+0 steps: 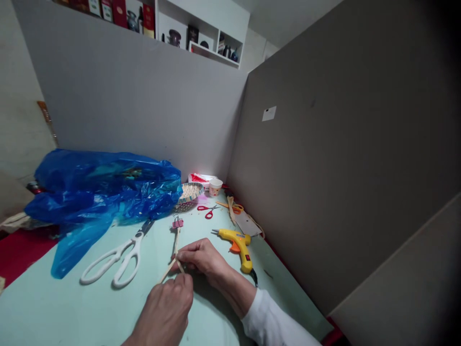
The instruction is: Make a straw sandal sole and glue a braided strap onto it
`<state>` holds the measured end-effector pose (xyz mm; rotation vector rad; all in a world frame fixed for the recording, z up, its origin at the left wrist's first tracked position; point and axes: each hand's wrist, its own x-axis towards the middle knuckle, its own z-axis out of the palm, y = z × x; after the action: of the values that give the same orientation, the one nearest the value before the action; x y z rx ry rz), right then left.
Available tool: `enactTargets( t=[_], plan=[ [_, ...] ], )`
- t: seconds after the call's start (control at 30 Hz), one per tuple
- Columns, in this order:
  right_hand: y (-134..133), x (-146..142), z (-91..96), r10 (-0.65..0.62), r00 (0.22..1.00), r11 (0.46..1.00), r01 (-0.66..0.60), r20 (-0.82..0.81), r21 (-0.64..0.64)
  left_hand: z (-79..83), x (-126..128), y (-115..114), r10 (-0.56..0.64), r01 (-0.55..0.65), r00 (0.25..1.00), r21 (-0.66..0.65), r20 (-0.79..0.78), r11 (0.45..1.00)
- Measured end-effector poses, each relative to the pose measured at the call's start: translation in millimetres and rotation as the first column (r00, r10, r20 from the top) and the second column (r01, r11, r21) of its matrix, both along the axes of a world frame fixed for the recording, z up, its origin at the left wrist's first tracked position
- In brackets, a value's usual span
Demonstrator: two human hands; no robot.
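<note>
Wooden strips (175,244) at the near middle of the table (54,307) are being pinched by the left hand (167,307) and right hand (201,259); overbending could snap them or pull them from the clip (177,223).

Place: a partitioned craft bench, a hobby work corner set inside a furnished room.
Walls: grey partition boards (144,105) close the desk in from ten to three o'clock and meet in a corner at twelve.
Surface: a mint-green table top (54,307).
Tools: a yellow hot-glue gun (239,245) at one o'clock, large white scissors (115,262) at ten, small red scissors (207,210) at twelve.
Materials: thin strips (176,242) in a pink binder clip (177,223), a woven basket (189,192) at twelve, a blue plastic bag (104,187) at ten.
Beyond: a white shelf (201,33) of vases and boxes above the partition at twelve.
</note>
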<state>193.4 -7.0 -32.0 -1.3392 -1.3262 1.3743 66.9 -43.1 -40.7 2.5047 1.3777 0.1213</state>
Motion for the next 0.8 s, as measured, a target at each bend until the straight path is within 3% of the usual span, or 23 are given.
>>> enactTargets(
  t=[0.13, 0.27, 0.33, 0.47, 0.63, 0.8],
  plan=[
    [3, 1, -7.0, -0.002, 1.000, 1.000, 0.002, 0.007, 0.005, 13.6, -13, 15, 0.060, -0.062, 0.986, 0.004, 0.158, 0.998],
    [4, 2, -13.1, -0.010, 0.997, 1.000, 0.008, 0.070, 0.020, 21.9, -28, 42, 0.230, -0.224, 0.900, -0.061, 0.370, 0.973],
    [4, 3, -14.4, 0.001, 0.993, 1.000, -0.003, 0.115, 0.012, 14.6, -28, 55, 0.273, -0.186, 0.847, -0.226, 0.456, 0.956],
    [6, 4, -12.8, 0.034, 0.969, 0.999, -0.034, 0.245, -0.002, -12.8, -20, 68, 0.401, -0.082, 0.742, -0.520, 0.538, 0.850],
    [5, 6, -3.0, 0.046, 0.877, 0.996, -0.078, 0.478, 0.046, -35.2, -16, 72, 0.498, -0.053, 0.657, -0.625, 0.566, 0.779],
    [-10, -1, 8.7, -0.104, 0.678, 0.968, -0.100, 0.728, 0.231, -40.2, -21, 73, 0.504, -0.061, 0.632, -0.611, 0.589, 0.790]
  ],
)
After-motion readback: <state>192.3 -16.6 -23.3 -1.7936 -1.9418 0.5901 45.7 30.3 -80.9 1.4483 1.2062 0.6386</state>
